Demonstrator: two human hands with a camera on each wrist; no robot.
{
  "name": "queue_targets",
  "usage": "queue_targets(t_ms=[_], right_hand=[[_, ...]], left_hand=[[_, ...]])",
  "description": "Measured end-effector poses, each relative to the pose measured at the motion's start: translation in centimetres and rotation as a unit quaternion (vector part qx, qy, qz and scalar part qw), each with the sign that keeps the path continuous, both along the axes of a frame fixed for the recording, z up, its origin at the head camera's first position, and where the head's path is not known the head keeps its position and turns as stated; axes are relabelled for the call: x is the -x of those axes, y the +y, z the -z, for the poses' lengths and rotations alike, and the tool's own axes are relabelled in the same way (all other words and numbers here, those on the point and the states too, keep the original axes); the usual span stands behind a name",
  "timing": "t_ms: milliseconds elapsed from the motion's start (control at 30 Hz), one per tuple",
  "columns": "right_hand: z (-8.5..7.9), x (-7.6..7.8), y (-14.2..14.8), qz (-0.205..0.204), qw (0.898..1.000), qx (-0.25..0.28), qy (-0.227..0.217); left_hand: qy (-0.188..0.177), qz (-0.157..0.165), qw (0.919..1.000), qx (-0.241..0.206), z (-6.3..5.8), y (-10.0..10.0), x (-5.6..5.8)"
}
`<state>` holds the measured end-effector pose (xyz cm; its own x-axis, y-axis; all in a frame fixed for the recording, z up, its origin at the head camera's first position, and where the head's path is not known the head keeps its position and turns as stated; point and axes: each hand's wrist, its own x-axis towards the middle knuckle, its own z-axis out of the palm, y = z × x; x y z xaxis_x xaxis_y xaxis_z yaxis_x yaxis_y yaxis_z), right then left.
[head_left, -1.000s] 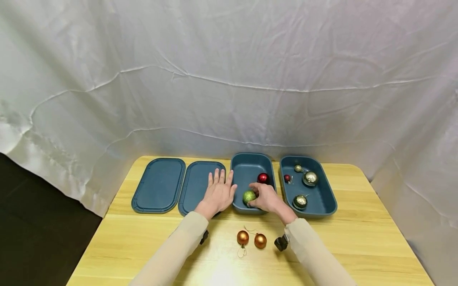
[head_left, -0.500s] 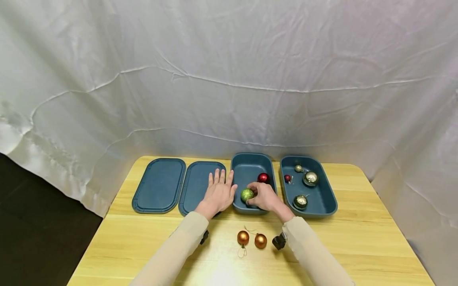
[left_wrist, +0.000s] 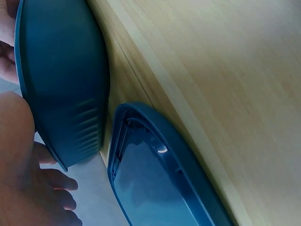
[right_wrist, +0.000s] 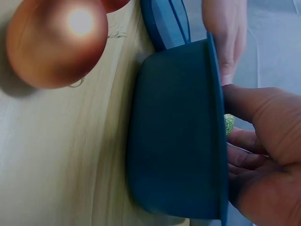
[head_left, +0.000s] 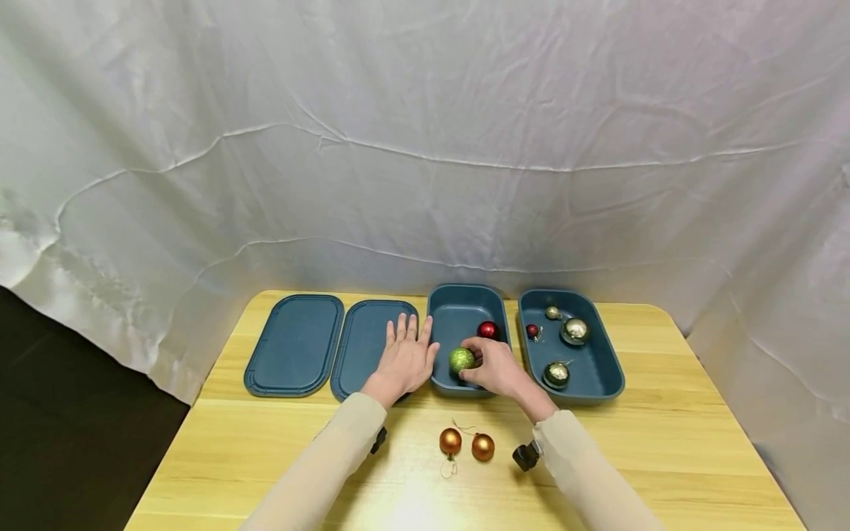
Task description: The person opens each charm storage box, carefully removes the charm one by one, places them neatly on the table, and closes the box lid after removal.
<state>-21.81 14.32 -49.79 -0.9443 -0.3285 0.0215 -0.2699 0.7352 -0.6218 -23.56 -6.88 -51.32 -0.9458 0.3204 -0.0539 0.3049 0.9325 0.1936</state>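
Observation:
My right hand (head_left: 494,365) reaches into the left of two blue boxes (head_left: 465,313) and holds a glittery green bauble (head_left: 461,360) between thumb and fingers. In the right wrist view, only a sliver of the green bauble (right_wrist: 229,123) shows past the box wall, between thumb and fingers. A shiny red bauble (head_left: 488,330) lies in the same box, just beyond that hand. My left hand (head_left: 406,361), fingers straight and spread, is at the left rim of this box, overlapping a blue lid (head_left: 361,354) in the head view.
Another blue box (head_left: 591,369) on the right contains several gold and red baubles. A second blue lid (head_left: 295,343) lies at far left. Two copper baubles (head_left: 450,442) with string loops rest on the wooden table (head_left: 265,457) in front. A pale curtain (head_left: 425,206) hangs behind.
The right hand has shifted the green bauble slightly away from me inside the box, with a small move left and then back right. The left hand has stayed in place.

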Motion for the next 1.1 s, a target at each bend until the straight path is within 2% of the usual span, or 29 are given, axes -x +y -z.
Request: queue_targets(t_ms=[233,433,700,800,1100], right_hand=[[-0.9,-1.0,1.5,0.003,0.999,0.032,-0.018],[-1.6,-2.2,2.7,0.012,0.999,0.048,0.001],[-2.5,-4.4,3.9,0.025,0.999,0.039,0.018],[-2.6,-5.2,4.3,0.022,0.999,0.035,0.036],[-2.5,-7.7,5.2,0.023,0.997,0.048,0.050]], left_hand=[[0.003,0.004,1.0000,0.004,-0.3,-0.1,-0.2],[0.003,0.006,1.0000,0.001,-0.1,-0.1,-0.2],[0.006,0.005,0.9999,-0.009,-0.1,-0.1,-0.3],[0.007,0.004,0.9999,-0.009,-0.1,-0.1,-0.3],[0.007,0.004,0.9999,-0.007,-0.1,-0.1,-0.4]])
